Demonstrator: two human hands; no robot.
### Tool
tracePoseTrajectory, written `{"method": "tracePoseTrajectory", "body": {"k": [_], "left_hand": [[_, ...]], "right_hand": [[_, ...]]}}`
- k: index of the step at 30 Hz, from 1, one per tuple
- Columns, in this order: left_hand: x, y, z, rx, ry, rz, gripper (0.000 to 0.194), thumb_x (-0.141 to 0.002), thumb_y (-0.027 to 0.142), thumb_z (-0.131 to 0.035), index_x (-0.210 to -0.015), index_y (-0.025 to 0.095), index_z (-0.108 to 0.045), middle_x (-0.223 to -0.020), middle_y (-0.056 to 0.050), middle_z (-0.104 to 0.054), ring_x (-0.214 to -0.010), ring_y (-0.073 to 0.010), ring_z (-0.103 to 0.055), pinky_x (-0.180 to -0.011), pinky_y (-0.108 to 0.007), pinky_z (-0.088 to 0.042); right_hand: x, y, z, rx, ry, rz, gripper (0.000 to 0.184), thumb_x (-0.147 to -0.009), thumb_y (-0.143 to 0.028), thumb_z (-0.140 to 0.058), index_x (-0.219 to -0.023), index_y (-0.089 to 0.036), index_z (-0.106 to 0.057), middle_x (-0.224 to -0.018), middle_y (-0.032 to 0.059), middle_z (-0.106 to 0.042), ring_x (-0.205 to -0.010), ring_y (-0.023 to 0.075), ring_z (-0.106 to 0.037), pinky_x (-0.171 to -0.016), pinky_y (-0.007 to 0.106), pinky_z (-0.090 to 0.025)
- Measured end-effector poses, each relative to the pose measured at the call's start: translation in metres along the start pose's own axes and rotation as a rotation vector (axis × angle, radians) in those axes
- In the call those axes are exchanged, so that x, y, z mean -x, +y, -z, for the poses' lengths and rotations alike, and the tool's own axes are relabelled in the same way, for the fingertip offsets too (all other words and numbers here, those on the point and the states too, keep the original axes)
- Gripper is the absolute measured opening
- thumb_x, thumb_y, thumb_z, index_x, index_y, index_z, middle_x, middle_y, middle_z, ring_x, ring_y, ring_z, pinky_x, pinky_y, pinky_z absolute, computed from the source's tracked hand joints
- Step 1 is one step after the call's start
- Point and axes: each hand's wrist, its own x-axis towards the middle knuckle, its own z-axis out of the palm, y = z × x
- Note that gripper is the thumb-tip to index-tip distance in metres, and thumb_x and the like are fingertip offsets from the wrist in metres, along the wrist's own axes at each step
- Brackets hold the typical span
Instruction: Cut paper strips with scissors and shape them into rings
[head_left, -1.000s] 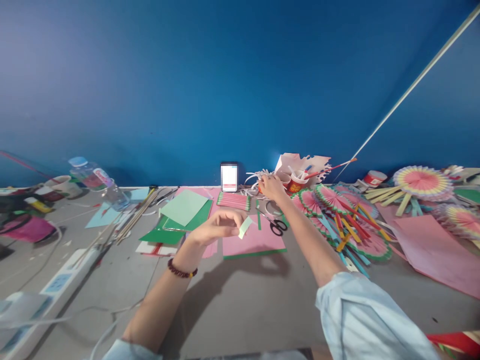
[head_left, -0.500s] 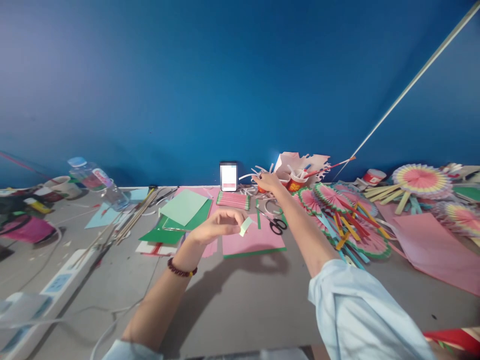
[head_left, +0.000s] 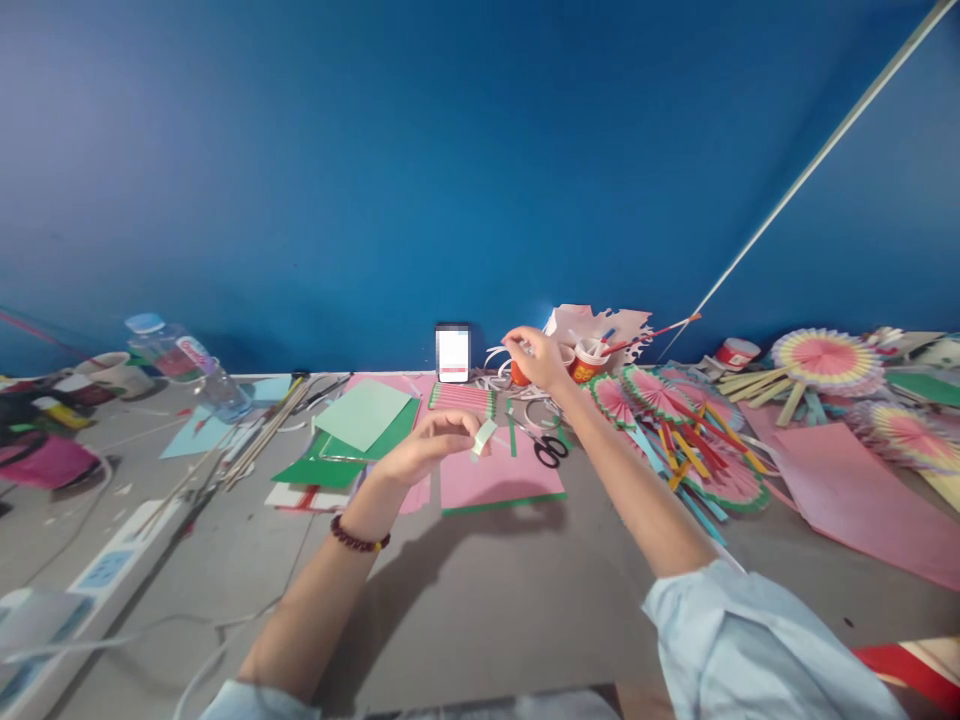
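My left hand point(head_left: 433, 448) pinches a small pale green piece of paper point(head_left: 484, 437) between thumb and fingertips, above a pink sheet with a green edge point(head_left: 502, 482). Farther back, my right hand point(head_left: 537, 356) is raised in front of the red paper cups point(head_left: 587, 363), its thumb and fingers curled together. Whether something tiny sits between those fingertips is too unclear to see. White curled strips point(head_left: 495, 376) lie just below and left of this hand. Black-handled scissors point(head_left: 551, 450) rest at the right of the pink sheet.
A phone point(head_left: 453, 353) leans on the blue wall. Green sheets point(head_left: 366, 415) are stacked at left, near a water bottle point(head_left: 180, 350) and a power strip point(head_left: 112, 565). Pleated paper fans point(head_left: 652, 395) and coloured strips crowd the right, beside large pink paper point(head_left: 862, 490).
My right hand has lifted a little from the white strips by the cups, its fingers now curled upward. My left hand keeps the green paper, turned slightly. The view has shifted a bit.
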Motion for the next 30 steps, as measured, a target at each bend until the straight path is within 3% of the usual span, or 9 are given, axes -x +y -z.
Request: {"method": "tracePoseTrajectory", "body": {"k": [3, 6, 10, 14, 18, 23, 27, 30], "left_hand": [[-0.001, -0.004, 0.005, 0.011, 0.008, 0.013, 0.013, -0.079, 0.026, -0.063, -0.077, 0.014, -0.068, -0.083, -0.01, -0.066, -0.081, -0.0214, -0.059, -0.08, -0.036, -0.043], [-0.002, -0.008, 0.009, 0.022, 0.012, 0.051, 0.014, -0.078, 0.027, -0.064, -0.077, 0.014, -0.068, -0.084, -0.01, -0.067, -0.081, -0.0219, -0.061, -0.081, -0.037, -0.044], [-0.002, -0.01, 0.01, 0.023, 0.037, 0.1, 0.013, -0.076, 0.027, -0.066, -0.074, 0.014, -0.068, -0.085, -0.009, -0.067, -0.089, -0.0239, -0.06, -0.084, -0.038, -0.043], [-0.003, -0.013, 0.008, 0.013, 0.033, 0.118, 0.014, -0.076, 0.027, -0.066, -0.073, 0.013, -0.067, -0.086, -0.009, -0.067, -0.093, -0.0251, -0.06, -0.089, -0.039, -0.042], [-0.005, -0.013, 0.004, -0.002, 0.027, 0.122, 0.014, -0.076, 0.026, -0.064, -0.072, 0.013, -0.066, -0.085, -0.009, -0.066, -0.088, -0.0226, -0.06, -0.085, -0.038, -0.044], [-0.005, 0.0, -0.008, -0.225, 0.074, 0.174, 0.015, -0.08, 0.025, -0.056, -0.077, 0.014, -0.066, -0.082, -0.007, -0.066, -0.081, -0.019, -0.059, -0.077, -0.032, -0.045], [0.001, 0.011, -0.016, -0.673, 0.261, 0.226, 0.015, -0.08, 0.022, -0.052, -0.073, 0.018, -0.064, -0.078, -0.005, -0.067, -0.075, -0.0185, -0.059, -0.066, -0.028, -0.043], [0.012, 0.006, -0.021, -1.014, 0.328, 0.266, 0.017, -0.081, 0.02, -0.049, -0.075, 0.02, -0.065, -0.078, -0.004, -0.067, -0.068, -0.0189, -0.058, -0.061, -0.028, -0.04]], "right_hand": [[0.034, -0.031, 0.006, -0.405, -0.231, -0.015, 0.024, -0.088, -0.034, -0.047, -0.095, -0.019, -0.065, -0.097, 0.0049, -0.067, -0.093, 0.0175, -0.061, -0.084, 0.03, -0.045], [0.067, -0.053, 0.013, -0.62, -0.355, 0.037, 0.024, -0.084, -0.034, -0.058, -0.104, -0.021, -0.062, -0.107, 0.0059, -0.065, -0.102, 0.0188, -0.059, -0.09, 0.033, -0.045], [0.092, -0.064, 0.016, -0.541, -0.349, 0.076, 0.021, -0.081, -0.031, -0.066, -0.101, -0.024, -0.063, -0.103, 0.0054, -0.066, -0.1, 0.0205, -0.06, -0.091, 0.036, -0.045], [0.096, -0.065, 0.013, -0.445, -0.248, 0.12, 0.007, -0.083, -0.028, -0.063, -0.089, -0.027, -0.066, -0.094, 0.004, -0.068, -0.091, 0.0207, -0.063, -0.084, 0.036, -0.047], [0.097, -0.065, 0.013, -0.466, -0.245, 0.08, 0.005, -0.083, -0.029, -0.064, -0.081, -0.025, -0.066, -0.087, 0.0034, -0.068, -0.085, 0.0204, -0.063, -0.08, 0.035, -0.048], [0.099, -0.062, 0.017, -0.647, -0.3, -0.183, 0.014, -0.082, -0.034, -0.063, -0.083, -0.02, -0.063, -0.08, 0.0021, -0.066, -0.077, 0.0165, -0.062, -0.073, 0.03, -0.048], [0.099, -0.052, 0.015, -0.864, -0.508, -0.494, 0.023, -0.072, -0.037, -0.071, -0.08, -0.018, -0.059, -0.065, -0.0009, -0.064, -0.06, 0.0125, -0.06, -0.063, 0.027, -0.048], [0.102, -0.042, 0.006, -0.993, -0.646, -0.674, 0.032, -0.066, -0.04, -0.075, -0.08, -0.017, -0.057, -0.059, -0.001, -0.063, -0.053, 0.0128, -0.059, -0.055, 0.025, -0.047]]}}
